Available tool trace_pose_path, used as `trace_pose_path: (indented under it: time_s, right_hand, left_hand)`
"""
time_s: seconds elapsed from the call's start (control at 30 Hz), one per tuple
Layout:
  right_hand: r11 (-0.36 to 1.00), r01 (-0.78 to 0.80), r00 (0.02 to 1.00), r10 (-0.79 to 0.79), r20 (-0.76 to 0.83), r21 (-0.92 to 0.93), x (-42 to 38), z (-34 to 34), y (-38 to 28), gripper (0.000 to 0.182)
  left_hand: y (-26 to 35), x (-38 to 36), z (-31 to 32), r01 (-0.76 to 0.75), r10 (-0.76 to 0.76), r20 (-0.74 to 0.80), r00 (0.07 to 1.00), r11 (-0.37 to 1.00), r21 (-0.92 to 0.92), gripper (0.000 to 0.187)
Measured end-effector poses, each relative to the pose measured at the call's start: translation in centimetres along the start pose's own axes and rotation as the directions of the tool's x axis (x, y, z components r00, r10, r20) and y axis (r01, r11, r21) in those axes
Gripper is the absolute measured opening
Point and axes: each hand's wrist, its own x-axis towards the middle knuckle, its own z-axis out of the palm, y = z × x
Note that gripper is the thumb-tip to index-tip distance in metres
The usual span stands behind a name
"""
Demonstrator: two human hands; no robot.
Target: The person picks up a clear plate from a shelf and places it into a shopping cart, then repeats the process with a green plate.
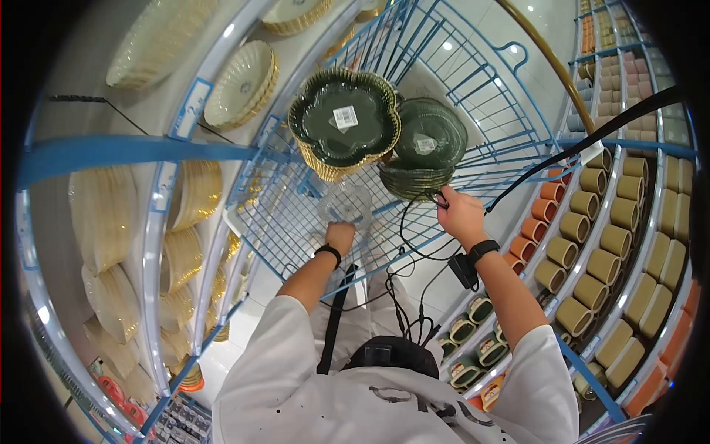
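Note:
In a blue wire shopping cart [473,89] stands a stack of dark green flower-shaped dishes [340,122] with gold ribbed sides and a white label. Beside it, on the right, are green plates [436,133], also labelled, with more green ribbed dishes [414,181] in front of them. My left hand [340,237] is closed at the near edge of a clear glass dish [346,206], below the flower-shaped stack. My right hand [460,214] is closed at the front of the green ribbed dishes, beside a black cable [405,222]; its exact hold is unclear.
Shelves on the left hold stacked cream dishes [188,259] with gold edges and a white fluted bowl [240,85]. Rows of beige cups [577,226] and orange cups [543,211] fill the right shelves. Black cables hang down to a black waist bag [392,357].

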Motion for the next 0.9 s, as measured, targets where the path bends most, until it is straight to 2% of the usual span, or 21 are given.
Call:
trace_pose_path:
  time_s: [0.07,0.13,0.2,0.27,0.3,0.43,0.5,0.53,0.6,0.67,0.73,0.77,0.8,0.87,0.9]
  right_hand:
    - [1.0,-0.028,1.0,0.028,0.0,-0.014,-0.1,0.1,-0.2,0.011]
    - [0.998,-0.04,0.999,0.041,0.028,-0.051,-0.1,-0.1,-0.1,0.011]
    - [0.998,-0.045,0.998,0.048,0.044,-0.049,-0.4,-0.5,0.2,0.011]
    - [0.999,-0.04,0.997,0.041,0.06,-0.02,0.0,-0.5,-0.2,0.01]
    - [0.998,-0.062,0.993,0.063,0.098,-0.012,0.1,-0.6,-0.2,0.009]
    - [0.994,-0.107,0.982,0.108,0.153,-0.011,0.0,-0.8,-0.2,0.009]
    - [0.995,-0.096,0.987,0.091,0.13,0.029,-0.1,-0.4,0.1,0.009]
    - [0.995,-0.081,0.991,0.075,0.109,0.054,0.0,-0.5,0.2,0.009]
    - [0.994,-0.106,0.985,0.102,0.141,0.025,-0.1,-0.9,0.0,0.011]
    - [0.994,-0.101,0.984,0.095,0.148,0.032,-0.2,-0.2,0.7,0.012]
    - [0.991,-0.13,0.972,0.12,0.201,0.037,0.0,-0.7,0.4,0.012]
    - [0.988,-0.132,0.972,0.113,0.205,0.08,0.0,-1.0,0.2,0.013]
    - [0.992,-0.066,0.992,0.053,0.113,0.112,-0.2,0.1,0.8,0.012]
    - [0.995,-0.068,0.993,0.061,0.104,0.072,-0.2,-0.1,0.8,0.011]
    - [0.99,-0.131,0.983,0.122,0.14,0.057,-0.4,-1.4,-0.1,0.012]
  left_hand:
    - [-1.1,0.0,0.1,-0.035,0.035,-0.016,0.999,0.999,0.022,0.011]
    - [-0.7,0.0,-1.0,-0.004,0.009,0.091,0.996,0.999,-0.053,0.016]
    - [-0.7,0.0,-1.2,-0.01,0.014,0.084,0.996,0.999,-0.052,0.019]
    - [-1.2,0.2,-1.1,-0.091,0.105,0.106,0.989,0.987,-0.129,0.02]
    - [-1.0,-0.2,-1.0,-0.12,0.123,0.017,0.992,0.985,-0.121,0.019]
    - [-0.6,-1.2,-2.4,-0.116,0.11,-0.078,0.991,0.99,-0.08,0.015]
    - [-0.1,-2.4,-4.4,-0.086,0.082,-0.044,0.996,0.991,-0.103,0.015]
    - [-0.2,-2.8,-6.0,-0.056,0.054,-0.017,0.998,0.99,-0.131,0.014]
    - [0.1,-5.4,-9.3,-0.113,0.05,-0.179,0.983,0.927,-0.358,0.013]
    - [0.8,-9.0,-13.2,-0.14,-0.017,-0.313,0.949,0.87,-0.472,0.012]
    - [1.9,-13.7,-17.9,-0.149,-0.092,-0.385,0.918,0.82,-0.553,0.014]
    - [1.8,-16.5,-20.6,-0.141,-0.113,-0.397,0.911,0.818,-0.558,0.014]
    - [2.5,-18.8,-22.9,-0.141,-0.134,-0.412,0.901,0.808,-0.572,0.013]
    - [2.5,-23.6,-27.6,-0.124,-0.174,-0.45,0.876,0.821,-0.558,0.013]
    - [2.7,-26.0,-30.4,-0.105,-0.21,-0.46,0.863,0.815,-0.57,0.013]
